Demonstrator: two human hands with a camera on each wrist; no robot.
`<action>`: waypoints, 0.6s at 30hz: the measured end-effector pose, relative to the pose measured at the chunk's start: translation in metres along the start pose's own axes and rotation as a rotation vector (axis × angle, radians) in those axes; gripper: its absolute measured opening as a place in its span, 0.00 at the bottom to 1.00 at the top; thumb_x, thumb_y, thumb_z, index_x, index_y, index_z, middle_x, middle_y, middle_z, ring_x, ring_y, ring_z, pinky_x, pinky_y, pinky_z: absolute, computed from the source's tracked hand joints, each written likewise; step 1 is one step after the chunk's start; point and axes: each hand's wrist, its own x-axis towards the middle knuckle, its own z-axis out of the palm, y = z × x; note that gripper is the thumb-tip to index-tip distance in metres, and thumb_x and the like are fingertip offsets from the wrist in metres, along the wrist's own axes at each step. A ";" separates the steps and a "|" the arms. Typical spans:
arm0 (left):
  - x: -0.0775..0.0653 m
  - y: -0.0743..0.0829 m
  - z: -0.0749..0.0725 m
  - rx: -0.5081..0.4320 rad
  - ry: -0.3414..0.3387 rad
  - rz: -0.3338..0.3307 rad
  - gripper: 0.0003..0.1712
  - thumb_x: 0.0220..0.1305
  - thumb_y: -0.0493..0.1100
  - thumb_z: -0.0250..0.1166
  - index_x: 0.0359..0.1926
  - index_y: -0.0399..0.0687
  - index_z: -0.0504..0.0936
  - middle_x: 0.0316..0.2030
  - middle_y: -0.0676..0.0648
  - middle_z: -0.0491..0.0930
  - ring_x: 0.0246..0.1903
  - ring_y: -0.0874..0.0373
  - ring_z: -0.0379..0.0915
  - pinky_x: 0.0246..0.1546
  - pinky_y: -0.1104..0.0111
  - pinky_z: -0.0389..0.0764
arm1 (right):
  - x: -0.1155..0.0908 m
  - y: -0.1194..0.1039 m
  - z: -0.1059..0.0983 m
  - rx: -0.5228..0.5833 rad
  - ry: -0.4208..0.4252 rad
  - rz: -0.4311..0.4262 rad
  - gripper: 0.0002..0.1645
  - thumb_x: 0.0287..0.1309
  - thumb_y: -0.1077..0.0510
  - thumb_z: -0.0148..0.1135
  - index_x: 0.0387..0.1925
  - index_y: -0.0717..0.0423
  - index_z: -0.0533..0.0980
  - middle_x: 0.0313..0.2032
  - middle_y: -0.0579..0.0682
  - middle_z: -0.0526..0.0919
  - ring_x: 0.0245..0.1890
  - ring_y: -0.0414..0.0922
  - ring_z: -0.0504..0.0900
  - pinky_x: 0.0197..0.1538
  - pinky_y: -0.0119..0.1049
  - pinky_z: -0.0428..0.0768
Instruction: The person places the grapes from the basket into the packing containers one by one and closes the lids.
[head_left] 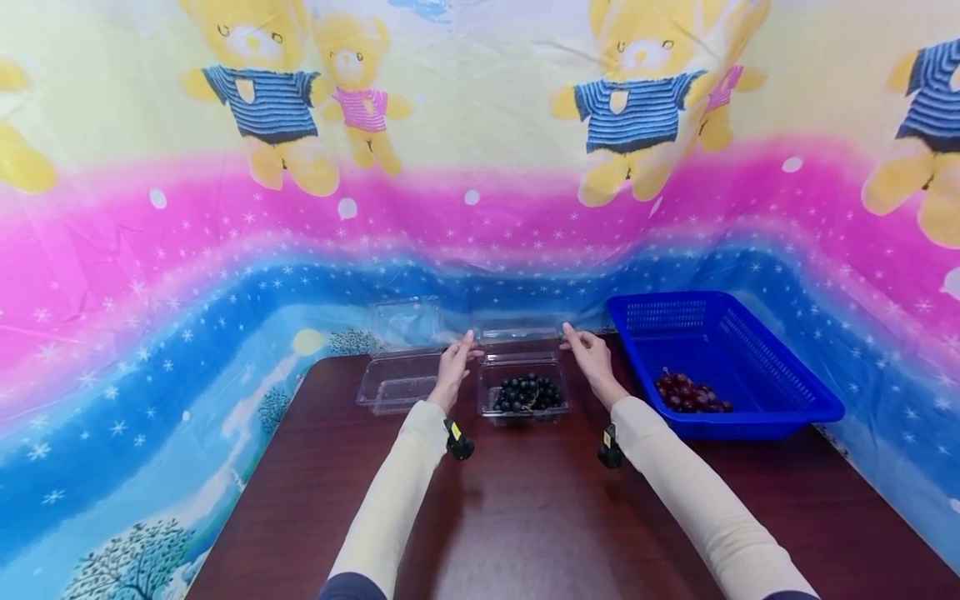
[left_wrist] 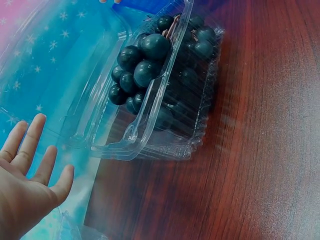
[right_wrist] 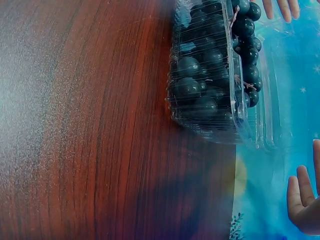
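Left of the blue basket (head_left: 750, 427), the clear box (left_wrist: 167, 150) is holding dark grapes (head_left: 527, 393), left hand (head_left: 452, 365) and right hand (head_left: 592, 357) are appearing splayed, gripping nothing, and lowering the lid (head_left: 519, 336) evenly would probably be sparing fruit.

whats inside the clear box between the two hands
Dark grapes with some stem, piled up in the clear box. The outer grapes cover those in the middle and the box floor beneath.
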 end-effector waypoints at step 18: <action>0.000 0.001 -0.002 0.041 -0.001 -0.020 0.40 0.59 0.68 0.54 0.51 0.34 0.73 0.48 0.35 0.79 0.56 0.46 0.69 0.60 0.45 0.62 | 0.001 0.003 -0.003 -0.012 -0.035 0.019 0.45 0.52 0.24 0.47 0.50 0.59 0.73 0.44 0.60 0.83 0.49 0.56 0.76 0.50 0.44 0.72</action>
